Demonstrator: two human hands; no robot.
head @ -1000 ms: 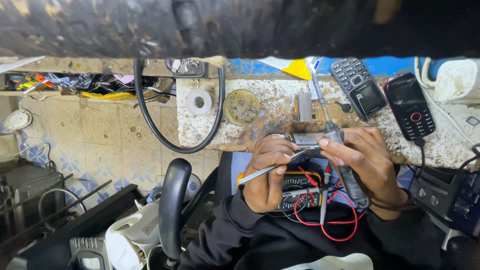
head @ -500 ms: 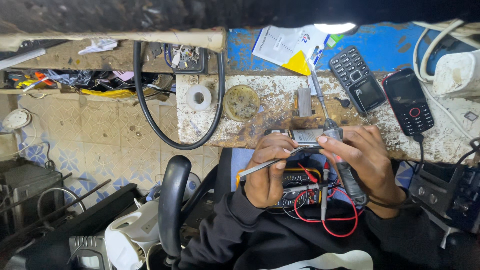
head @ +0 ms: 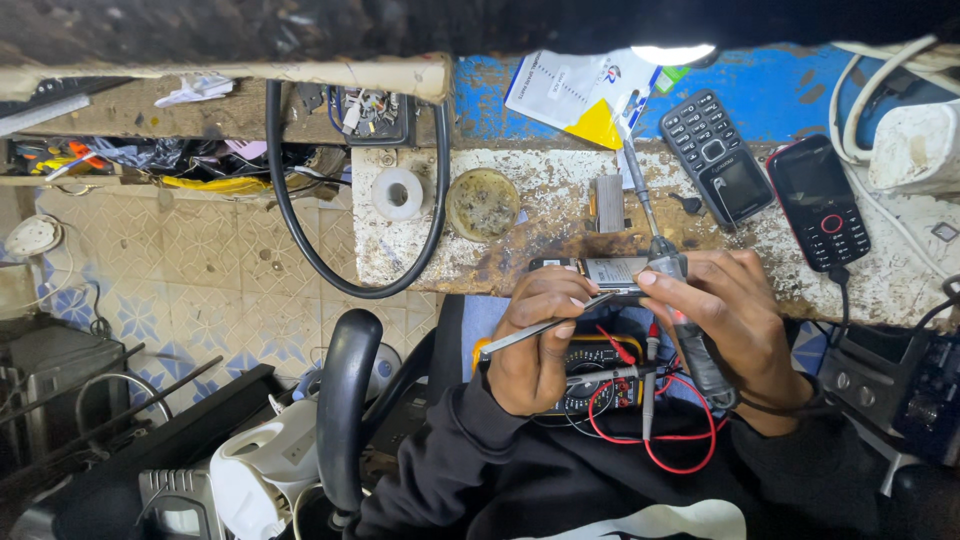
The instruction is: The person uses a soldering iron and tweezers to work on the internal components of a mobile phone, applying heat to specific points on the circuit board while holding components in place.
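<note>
We're holding a small opened phone (head: 612, 272) right at the near edge of the grimy workbench (head: 520, 250), pinched between both hands. Our left hand (head: 535, 345) is clamping its left end with the thumb and forefinger closed on it, and the same hand is also gripping slim metal tweezers (head: 545, 325) that are pointing in toward the exposed board. Our right hand (head: 725, 320) is wrapping its fingers shut around a soldering iron (head: 665, 275) with the tip angling up and away over the bench, while the forefinger is steadying the phone's right end.

Handling-wise, we're guessing this thing is light, stiff and pretty fragile with the back off, so the edges of the frame look like the safe place to grab, not the bare board. It's small and smooth, so it could slip easily, hence the 2-sided pinch.

Below our hands a multimeter (head: 600, 375) with red leads (head: 680, 440) is sitting in our lap. 2 other keypad phones (head: 770, 185) are lying further back on the bench, well apart from the work.
</note>
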